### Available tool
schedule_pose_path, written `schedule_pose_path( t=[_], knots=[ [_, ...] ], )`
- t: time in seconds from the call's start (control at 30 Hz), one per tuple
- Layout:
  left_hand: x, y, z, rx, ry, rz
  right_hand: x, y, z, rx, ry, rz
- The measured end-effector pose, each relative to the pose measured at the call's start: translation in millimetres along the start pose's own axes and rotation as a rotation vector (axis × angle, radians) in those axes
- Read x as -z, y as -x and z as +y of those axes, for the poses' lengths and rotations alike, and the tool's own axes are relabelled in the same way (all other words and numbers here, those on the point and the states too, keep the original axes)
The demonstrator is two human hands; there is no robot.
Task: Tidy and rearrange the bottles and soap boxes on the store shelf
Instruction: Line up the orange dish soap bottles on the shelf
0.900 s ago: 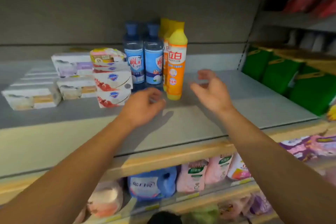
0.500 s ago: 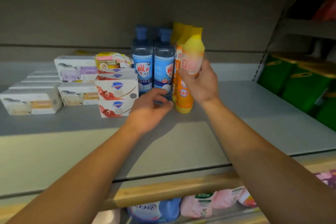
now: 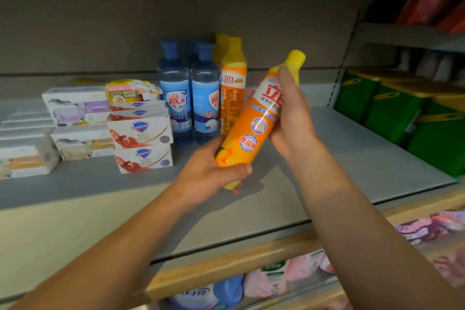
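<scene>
While both hands close on it, these lines tell the scene:
Orange bottle (image 3: 254, 123): tilted at frame centre, off the grey shelf (image 3: 352, 158), yellow cap toward upper right.
Left hand (image 3: 214, 171): wrapped around the bottle's base, thumb across the front.
Right hand (image 3: 292, 118): gripping the upper body and neck from the right.
Hidden: base partly covered by fingers.
Behind: two blue bottles (image 3: 188, 98), another orange bottle (image 3: 232, 83).
Soap boxes (image 3: 141, 138): stacked at left; the far-left ones blurred.

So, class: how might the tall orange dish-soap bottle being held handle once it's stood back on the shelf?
The orange dish-soap bottle is tall and narrow, so probably tippy. Its glossy label could be slippery, perhaps why the left hand and right hand share it. It looks like stiff plastic.
</scene>
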State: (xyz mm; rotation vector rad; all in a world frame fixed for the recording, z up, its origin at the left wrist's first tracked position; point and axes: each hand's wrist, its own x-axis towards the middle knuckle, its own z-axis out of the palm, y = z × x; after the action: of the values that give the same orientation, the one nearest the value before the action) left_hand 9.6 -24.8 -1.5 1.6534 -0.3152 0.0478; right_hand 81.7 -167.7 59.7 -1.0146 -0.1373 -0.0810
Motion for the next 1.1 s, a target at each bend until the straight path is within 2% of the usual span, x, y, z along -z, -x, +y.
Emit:
schedule_pose_path(
  t=[0.1,0.2,0.27,0.37,0.47,0.53,0.57,0.67,0.73,0.83,0.9,0.97,1.03,1.1],
  knots=[
    [0.0,1.2,-3.8,0.058,0.097,-0.06,-0.7,-9.6,-12.8,-0.098,-0.136,0.009],
    [0.7,-0.3,-6.7,0.088,0.162,-0.037,-3.1,-12.1,-11.0,-0.138,-0.122,0.008],
    [0.4,-1.1,-7.4,0.07,0.025,0.035,-7.0,-12.9,-9.6,-0.094,-0.008,0.067],
    [-1.3,-3.5,-10.2,-0.032,-0.324,0.135,-14.1,-11.8,-7.8,0.033,0.148,0.167],
    [-1.5,-1.7,-8.8,-0.088,-0.442,0.225,-19.0,-8.2,-5.6,0.113,0.179,0.161],
    [0.7,1.3,-3.5,-0.086,-0.309,0.258,-20.0,-7.0,-8.9,0.098,0.148,0.091],
    [2.2,2.4,-0.7,-0.048,-0.136,0.237,-20.4,-6.7,-12.3,0.066,0.107,0.036],
    [8.1,5.4,5.2,0.118,0.539,-0.055,-18.8,-5.0,-20.5,-0.064,-0.065,-0.198],
    [12.6,9.6,9.2,0.234,0.804,-0.272,-20.3,-0.5,-19.8,-0.134,-0.164,-0.329],
    [18.7,12.6,9.2,0.285,0.936,-0.464,-28.6,5.9,-12.5,-0.205,-0.213,-0.355],
    [20.0,10.6,7.6,0.287,0.929,-0.506,-34.6,5.8,-9.9,-0.198,-0.142,-0.24],
    [18.1,5.8,6.3,0.287,0.869,-0.432,-37.1,4.4,-11.1,-0.154,-0.042,-0.133],
    [13.9,1.3,5.5,0.277,0.754,-0.228,-36.2,1.9,-14.9,-0.105,0.056,-0.074],
    [8.6,-1.2,3.0,0.197,0.567,-0.021,-35.9,-0.3,-19.0,-0.035,0.161,0.004]
  ],
)
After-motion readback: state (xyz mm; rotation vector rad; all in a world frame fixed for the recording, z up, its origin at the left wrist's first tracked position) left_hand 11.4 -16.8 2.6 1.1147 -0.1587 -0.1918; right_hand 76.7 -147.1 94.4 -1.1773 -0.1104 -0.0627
